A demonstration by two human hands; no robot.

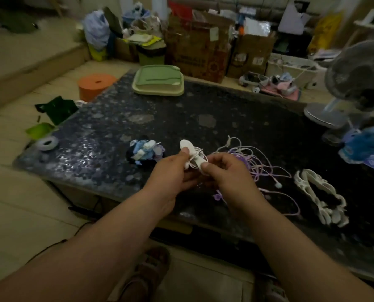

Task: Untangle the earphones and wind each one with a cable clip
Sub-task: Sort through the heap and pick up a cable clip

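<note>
My left hand (173, 173) and my right hand (225, 173) meet above the dark table (107, 127) and together hold a white earphone coiled around a white cable clip (192, 153). The metal plug sticks out of the coil at the top. To the right lies a loose tangle of purple and pink earphones (255, 164), with one earbud (278, 185) resting on the table. A small pile of wound earphones in blue and white clips (145, 152) sits left of my hands. A bunch of spare white cable clips (321, 199) lies at the right.
A green lidded box (158, 82) stands at the table's far edge. A tape roll (47, 143) lies at the left corner and a fan (356, 83) stands at the right. An orange stool (96, 85), cardboard boxes (199, 51) and bags crowd the floor behind.
</note>
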